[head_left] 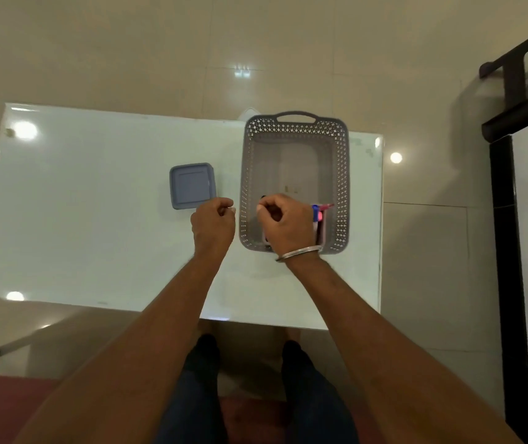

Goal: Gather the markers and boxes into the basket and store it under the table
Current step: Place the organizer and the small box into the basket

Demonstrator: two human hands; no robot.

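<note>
Gripping markers (317, 212) over one basket (342, 187), right-hand fingers (269, 209); left fingers (224, 208) clenched beside one box (192, 185).

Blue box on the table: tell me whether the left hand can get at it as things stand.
Probably yes. The left hand sits just beside the blue box, nothing lies between them on the table, and the box top is uncovered.

No legible text, label, brand, number or sign appears on the grey basket (294, 184), the blue box (192, 185), the markers (317, 213) or the tabletop (96, 219).
</note>
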